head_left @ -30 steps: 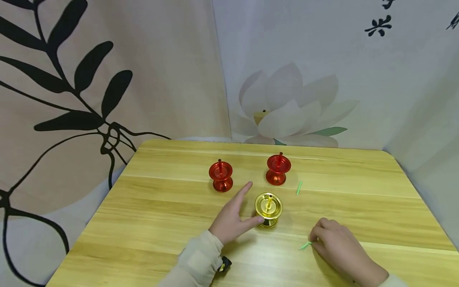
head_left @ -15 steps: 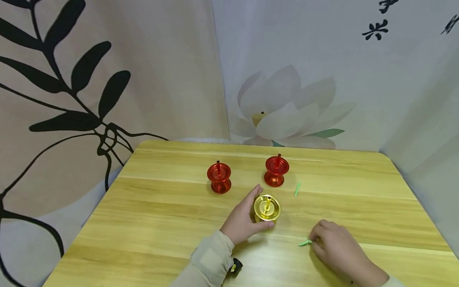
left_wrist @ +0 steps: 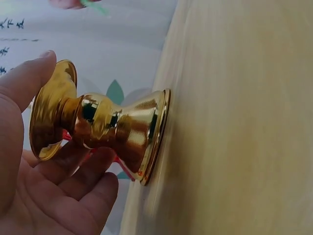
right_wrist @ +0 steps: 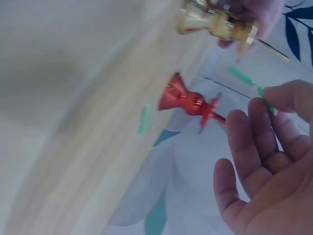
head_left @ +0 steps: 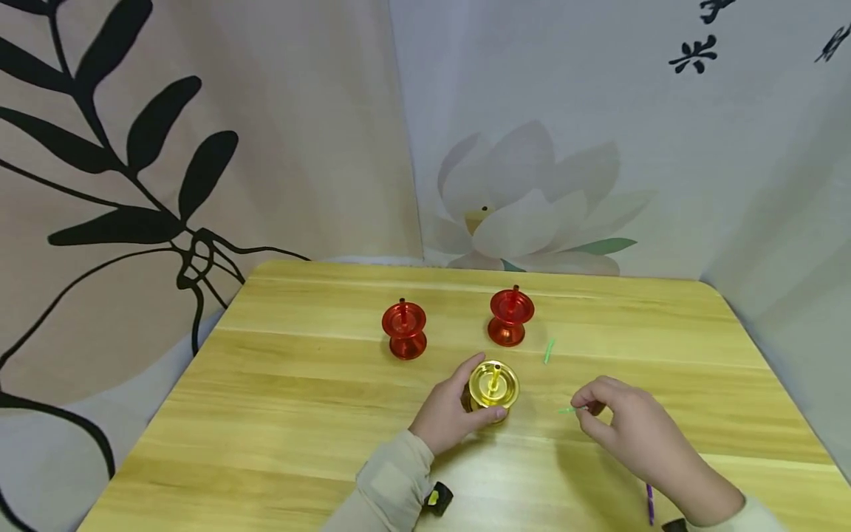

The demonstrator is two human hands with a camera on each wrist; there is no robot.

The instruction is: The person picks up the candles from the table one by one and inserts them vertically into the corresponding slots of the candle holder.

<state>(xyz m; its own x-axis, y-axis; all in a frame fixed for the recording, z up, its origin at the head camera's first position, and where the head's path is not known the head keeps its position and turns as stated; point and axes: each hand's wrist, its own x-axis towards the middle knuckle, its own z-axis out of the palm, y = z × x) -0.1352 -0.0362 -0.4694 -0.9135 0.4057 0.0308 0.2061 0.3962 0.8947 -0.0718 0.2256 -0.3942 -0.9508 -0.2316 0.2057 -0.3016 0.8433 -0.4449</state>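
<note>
**Desk inventory: one gold stand in hand, one green stick lifted**

Item 1. Gold candle stand [head_left: 494,385], spool-shaped, with an upright yellow pin at its centre. I logged it standing upright on the wooden desk [head_left: 279,414], near the middle and toward the near edge. My left hand [head_left: 447,414] gripped it, the thumb against its near side and the fingers [left_wrist: 73,171] curled round the narrow waist, as the left wrist view showed; its base sat flat on the wood.

Item 2. Short green stick [head_left: 567,409]. I recorded it pinched at the fingertips of my right hand [head_left: 628,432], held just above the desk to the right of the gold stand and apart from it. The right wrist view showed one end of the stick protruding past the fingertip [right_wrist: 288,98].

Item 3. Second green stick [head_left: 548,350], lying loose on the desk between the gold stand and the right-hand red stand, touched by neither hand.

Item 4. Two red stands, same shape, both upright toward the far edge: one left of centre [head_left: 403,329], one right of centre [head_left: 511,317], well apart from each other.

Item 5. Purple stick [head_left: 649,503] at the near edge, beside my right wrist.
</note>
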